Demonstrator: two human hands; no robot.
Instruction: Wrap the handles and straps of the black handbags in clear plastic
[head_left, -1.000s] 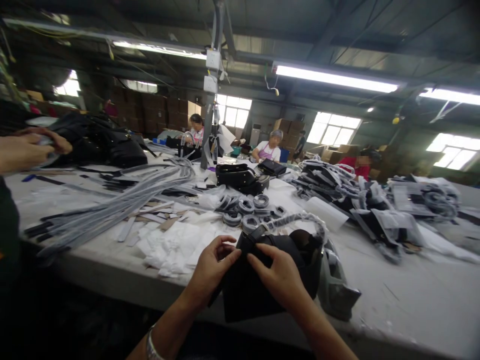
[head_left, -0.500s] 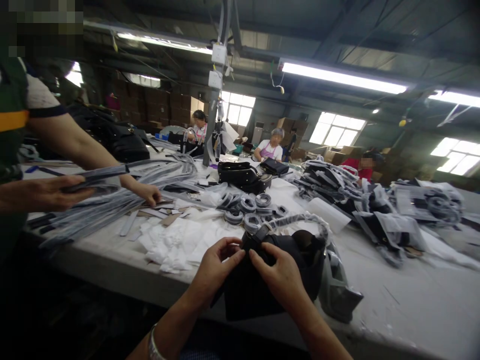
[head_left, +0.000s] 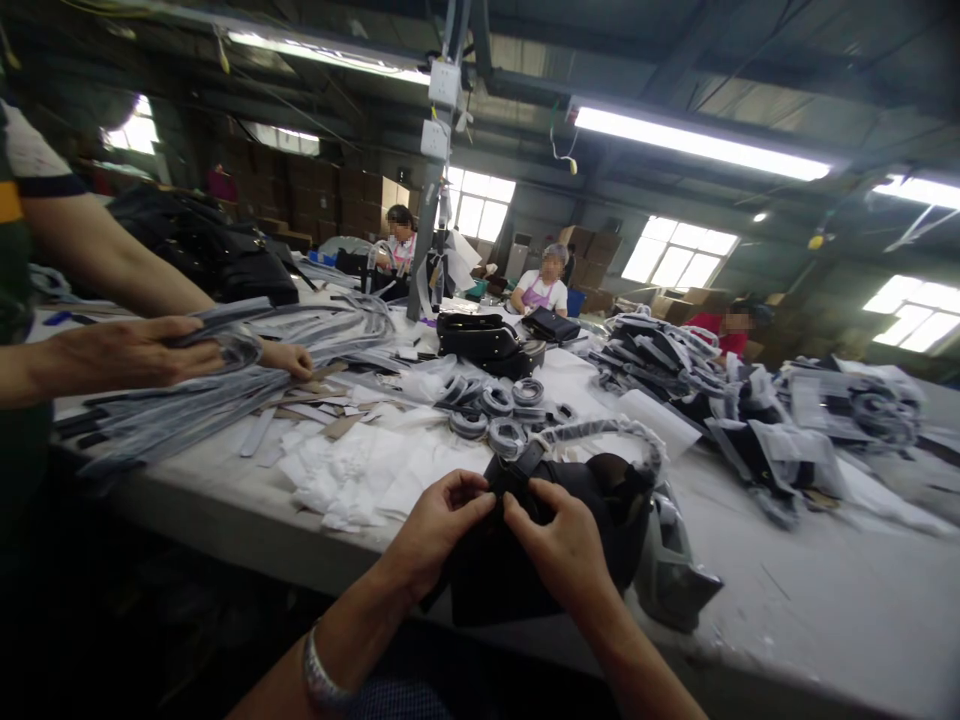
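Observation:
A black handbag stands at the table's near edge, its handle wrapped in clear plastic. My left hand pinches a dark strap on the bag's upper side between thumb and fingers. Close beside it, my right hand grips the same strap area, thumb tip near the left thumb. The fingertips partly hide the spot they hold. A grey-green plastic holder sits against the bag's right side.
Coiled wrapped straps, white paper sheets and long wrapped straps lie leftward and beyond. A co-worker's hand holds straps at left. Wrapped bag pieces are heaped at right; finished-looking black bags stand farther back.
My hands stay on the bag's strap, with the right fingers shifted slightly. At left, the co-worker's strap-holding hand has moved right, and the other hand slightly left and up.

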